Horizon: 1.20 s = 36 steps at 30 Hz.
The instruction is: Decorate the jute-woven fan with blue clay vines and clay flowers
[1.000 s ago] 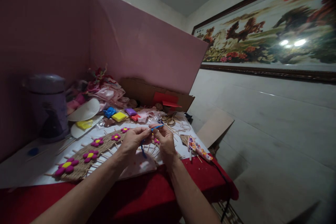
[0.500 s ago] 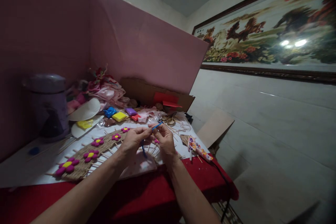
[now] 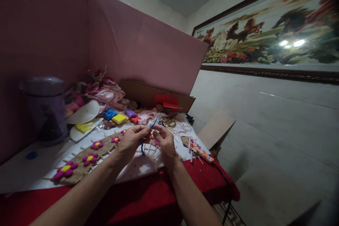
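Note:
A thin blue strand of what looks like modelling clay [image 3: 142, 148] runs between my hands, its upper end sticking up past my fingertips and its lower part dangling under my left hand. My left hand [image 3: 134, 142] pinches it between thumb and fingers. My right hand [image 3: 165, 143] is closed at the same strand, thumb and forefinger meeting close to the upper end. Beneath both hands lies a woven twine arch on sticks [image 3: 106, 147], decorated with magenta flowers with yellow centres [image 3: 66, 170]. My hands and forearms cover part of it.
Clay packets [image 3: 119, 118] in several colours lie behind, beside white paper plates [image 3: 84, 113]. A purple flask [image 3: 49, 113] stands left; a small blue lump [image 3: 31, 155] lies before it. A flower-patterned glue gun [image 3: 200, 151] with a black cord rests right, on the red cloth's edge.
The blue strand's upper end now points more steeply upward, and more of its lower part shows. My hands have shifted slightly, and the view has moved a little.

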Available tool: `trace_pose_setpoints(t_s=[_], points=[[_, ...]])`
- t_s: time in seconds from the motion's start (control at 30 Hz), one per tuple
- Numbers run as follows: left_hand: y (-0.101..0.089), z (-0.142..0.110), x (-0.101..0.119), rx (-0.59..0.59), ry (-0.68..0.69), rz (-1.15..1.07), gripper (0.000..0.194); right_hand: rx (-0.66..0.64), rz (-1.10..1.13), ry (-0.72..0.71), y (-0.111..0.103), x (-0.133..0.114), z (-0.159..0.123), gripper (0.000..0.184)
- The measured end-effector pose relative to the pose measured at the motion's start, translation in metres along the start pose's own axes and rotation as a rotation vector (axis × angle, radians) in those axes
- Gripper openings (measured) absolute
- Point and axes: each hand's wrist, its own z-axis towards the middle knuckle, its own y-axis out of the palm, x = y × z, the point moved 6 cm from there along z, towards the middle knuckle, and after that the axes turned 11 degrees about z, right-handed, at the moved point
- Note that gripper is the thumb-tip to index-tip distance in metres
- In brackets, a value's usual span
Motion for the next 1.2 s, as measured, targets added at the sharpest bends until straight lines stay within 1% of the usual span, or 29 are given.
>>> trace_pose_setpoints(t_s=[0.13,0.3,0.43,0.57,0.7,0.8,0.83,0.93,1.03,1.1,1.2], points=[[0.002,0.004,0.001,-0.014,0.002,0.018,0.025,-0.024,-0.055,-0.063,0.002,-0.006,-0.001,0.022],[0.006,0.007,0.002,-0.055,-0.026,0.115,0.030,-0.029,0.026,-0.034,0.004,-0.008,0.003,0.024],[0.013,0.007,0.007,-0.091,-0.022,0.189,0.033,-0.005,0.044,-0.074,0.002,-0.013,0.009,0.021],[0.019,0.010,0.011,-0.117,-0.039,0.154,0.031,0.058,0.052,-0.096,-0.003,-0.016,0.010,0.019],[0.021,0.018,0.015,-0.094,-0.053,0.156,0.035,0.049,0.005,-0.110,-0.007,-0.025,0.005,0.021],[0.026,0.021,0.018,-0.100,-0.046,0.166,0.036,0.056,-0.027,-0.111,-0.012,-0.034,0.003,0.024],[0.028,0.021,0.018,-0.108,-0.047,0.167,0.036,0.046,-0.038,-0.122,-0.014,-0.037,0.004,0.023],[0.035,0.019,0.015,-0.131,-0.062,0.178,0.038,0.019,-0.083,-0.194,-0.017,-0.046,0.005,0.010],[0.040,0.018,0.012,-0.153,-0.071,0.170,0.035,0.044,-0.121,-0.248,-0.022,-0.052,0.005,0.005],[0.042,0.019,0.011,-0.164,-0.057,0.165,0.032,0.048,-0.141,-0.246,-0.025,-0.053,0.005,0.006],[0.044,0.022,0.009,-0.179,-0.023,0.182,0.032,0.041,-0.148,-0.184,-0.029,-0.051,0.003,0.013]])
